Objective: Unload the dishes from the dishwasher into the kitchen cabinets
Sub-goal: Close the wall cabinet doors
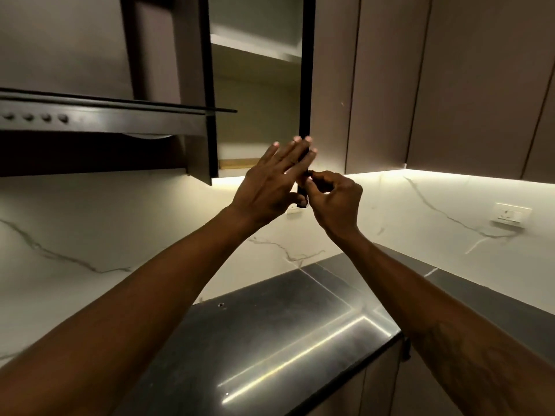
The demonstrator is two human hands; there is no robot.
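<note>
An upper kitchen cabinet stands open, and its dark door faces me edge-on. My left hand lies flat against the door's left face near its lower end, fingers straight. My right hand pinches the lower edge of the door between thumb and curled fingers. Inside the cabinet I see a pale shelf and a light back wall. No dish and no dishwasher is in view.
A dark range hood with several knobs juts out on the left at head height. Closed brown cabinet doors run to the right. Below lies a glossy black countertop against a white marble backsplash with a wall socket.
</note>
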